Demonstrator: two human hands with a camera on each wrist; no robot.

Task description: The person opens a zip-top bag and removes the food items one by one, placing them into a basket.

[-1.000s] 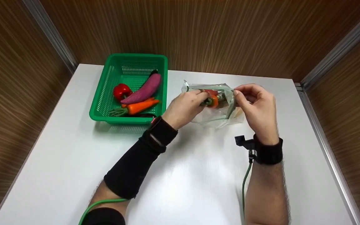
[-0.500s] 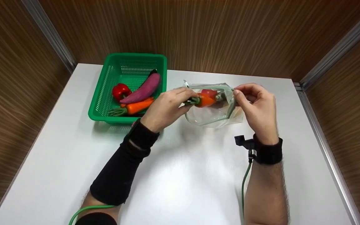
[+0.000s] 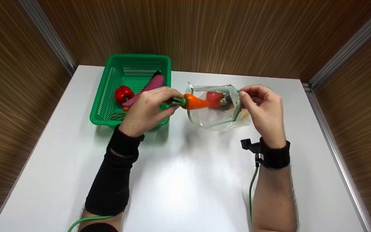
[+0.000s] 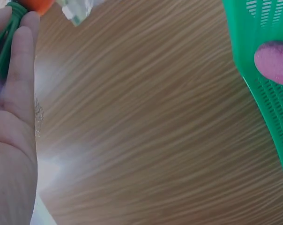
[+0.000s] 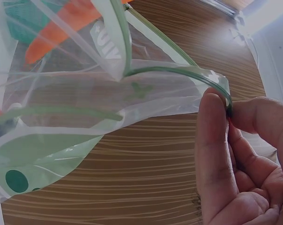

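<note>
Tapered orange carrot [image 3: 194,101] outside crinkled clear bag [image 3: 219,111].

Both hands [image 3: 147,108] [image 3: 262,106] raised, fingers pinched

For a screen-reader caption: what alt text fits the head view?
A left hand grips a carrot by its green top at the mouth of a clear bag, which the right hand pinches open; a green basket of vegetables sits left.

Even overhead light; glare on the white table [image 3: 185,180] near the hands, soft shadows, blurred close-up wrist views.
</note>
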